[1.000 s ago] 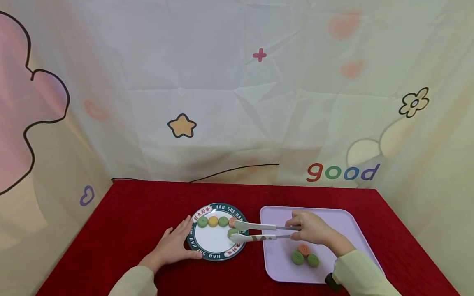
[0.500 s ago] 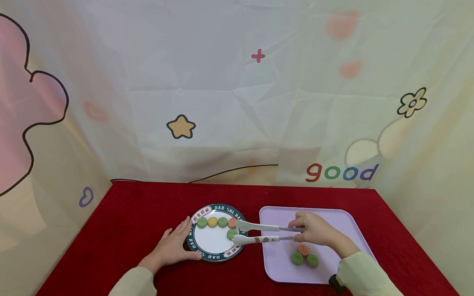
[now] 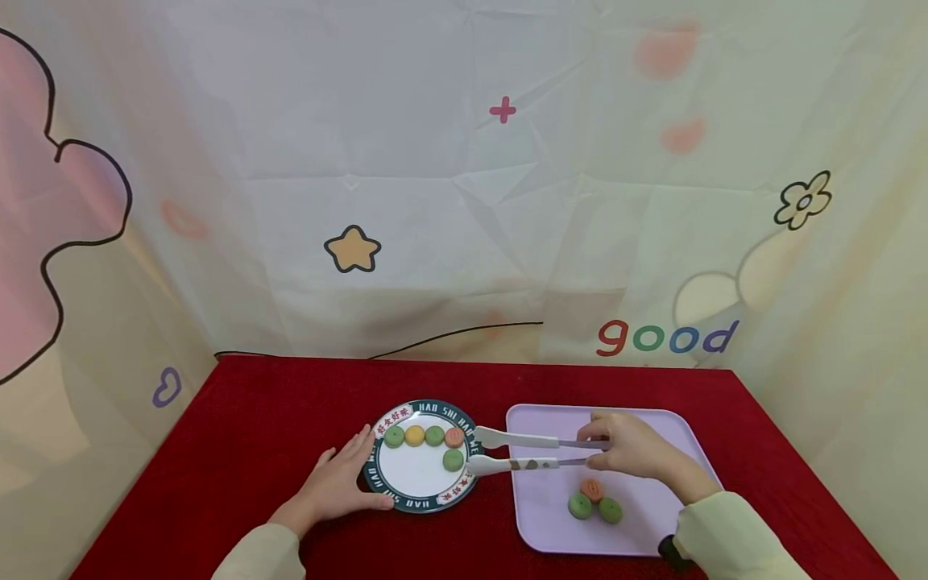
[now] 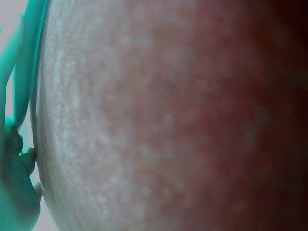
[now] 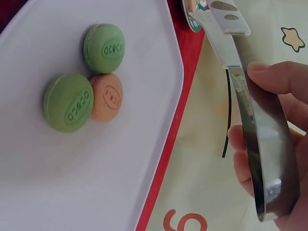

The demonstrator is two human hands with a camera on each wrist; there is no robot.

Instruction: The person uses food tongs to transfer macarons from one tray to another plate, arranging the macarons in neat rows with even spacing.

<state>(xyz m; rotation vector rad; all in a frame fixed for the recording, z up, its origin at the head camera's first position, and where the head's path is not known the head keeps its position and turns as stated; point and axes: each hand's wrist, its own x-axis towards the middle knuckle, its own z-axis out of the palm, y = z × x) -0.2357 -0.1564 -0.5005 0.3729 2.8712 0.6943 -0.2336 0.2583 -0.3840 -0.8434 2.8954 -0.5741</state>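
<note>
My right hand (image 3: 631,451) grips a pair of tongs (image 3: 532,441) with white tips and metal arms, thumb on one arm and fingers on the other. Nothing sits between the spread tips, which overlap the right rim of a round plate (image 3: 413,471). Along that plate's back runs a row of green, yellow and orange macarons, with one green macaron (image 3: 453,460) in front of the row's right end. My left hand (image 3: 329,487) rests at the plate's left rim, fingers extended and thumb apart. The left wrist view is mostly a blurred close surface.
A lilac tray (image 3: 544,524) lies right of the plate, partly under my right hand. On it an orange macaron (image 5: 107,97) touches two green ones, stamped with letters. Red cloth (image 3: 275,403) covers the table, and a printed curtain (image 3: 435,201) hangs around its back and sides.
The tongs have drawn back to the right with my right hand, away from the orange and green macarons at the plate's right side, which now show whole. My left hand stays at the rim.
</note>
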